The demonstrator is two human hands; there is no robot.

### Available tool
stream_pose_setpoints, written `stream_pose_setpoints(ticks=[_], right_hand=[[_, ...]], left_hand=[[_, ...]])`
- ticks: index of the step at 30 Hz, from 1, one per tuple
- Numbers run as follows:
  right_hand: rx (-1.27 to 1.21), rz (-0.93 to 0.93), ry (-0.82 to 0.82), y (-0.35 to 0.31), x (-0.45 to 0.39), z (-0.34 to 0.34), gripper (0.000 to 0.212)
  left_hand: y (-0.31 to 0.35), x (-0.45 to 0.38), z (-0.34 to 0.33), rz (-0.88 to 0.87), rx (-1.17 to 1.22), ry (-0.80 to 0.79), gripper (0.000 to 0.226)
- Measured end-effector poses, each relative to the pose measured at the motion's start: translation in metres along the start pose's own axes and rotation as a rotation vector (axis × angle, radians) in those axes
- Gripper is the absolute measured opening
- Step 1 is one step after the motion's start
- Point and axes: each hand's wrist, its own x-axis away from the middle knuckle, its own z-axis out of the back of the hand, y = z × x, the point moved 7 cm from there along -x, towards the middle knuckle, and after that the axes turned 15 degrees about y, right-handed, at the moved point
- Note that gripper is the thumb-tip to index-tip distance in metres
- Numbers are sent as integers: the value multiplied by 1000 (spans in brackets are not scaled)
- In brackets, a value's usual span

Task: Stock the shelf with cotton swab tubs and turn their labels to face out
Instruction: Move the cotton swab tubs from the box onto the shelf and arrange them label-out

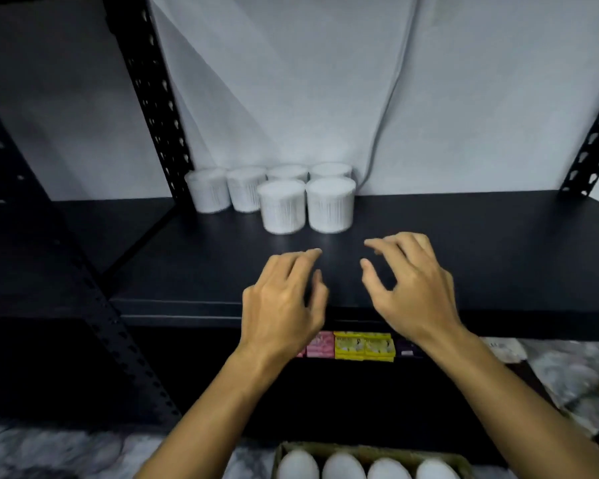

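A dark shelf (464, 243) is standing against a pale wall. Nearest you, a box (370, 452) is holding white tubs. Above it, you are hovering your left hand (281, 299) and right hand (412, 288) over the shelf, fingers loosely curled, holding nothing. Farther back, six swab tubs (331, 205) are sitting in two rows.

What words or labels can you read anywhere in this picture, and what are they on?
None can be read.
Yellow packets: print too blurred.
Pink packet: print too blurred.
Dark packet: pale mark, too small.
Cotton swab tubs: no label visible.
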Motion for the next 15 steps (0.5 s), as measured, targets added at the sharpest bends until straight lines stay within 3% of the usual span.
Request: stream_pose_setpoints(ticks=[3, 5, 10, 15], right_hand=[[-26, 126, 58, 2, 40, 32, 18], [-59, 147, -32, 12, 72, 37, 19], [4, 8, -501, 71, 183, 8, 25], [181, -245, -1113, 139, 312, -8, 37]], left_hand=[[20, 35, 2, -12, 42, -27, 25], [29, 63, -5, -5, 43, -102, 26], [42, 153, -45, 36, 31, -435, 27], [53, 268, -94, 188, -25, -1031, 53]])
